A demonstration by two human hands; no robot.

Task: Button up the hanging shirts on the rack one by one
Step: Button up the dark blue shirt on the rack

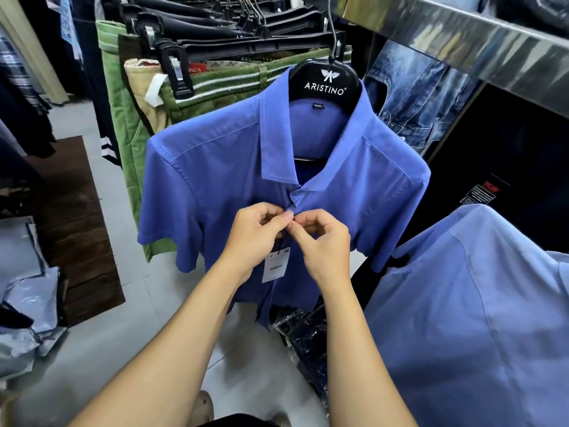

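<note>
A blue short-sleeved shirt (pixel 215 167) hangs facing the camera on a black hanger (pixel 324 83) printed with the name ARISTINO, whose hook goes up toward a shiny metal rail (pixel 462 35) at the upper right. The collar is spread open. Both of the person's bare arms reach forward to the shirt's front placket, just below the collar. The left hand (pixel 255 232) has its fingers (pixel 284 218) curled, thumb and forefinger pinching the placket edge at a button position. The right hand (pixel 323 238) meets it from the other side, its fingers likewise curled and pinching the opposite edge of the placket, so the two hands' fingertips touch at the same spot. The button itself is too small to make out. Lower down, the shirt front hangs parted. A white price tag (pixel 274 268) dangles from the front just below the hands.

At the lower right hangs a second, lighter blue shirt (pixel 462 318). Behind the first shirt, green trousers (pixel 221 90) and dark trousers hang in clip hangers, and denim jeans (pixel 415 94) hang to the right. Plastic-wrapped dark garments (pixel 304 334) lie on the pale tiled floor (pixel 129 328) beneath.
</note>
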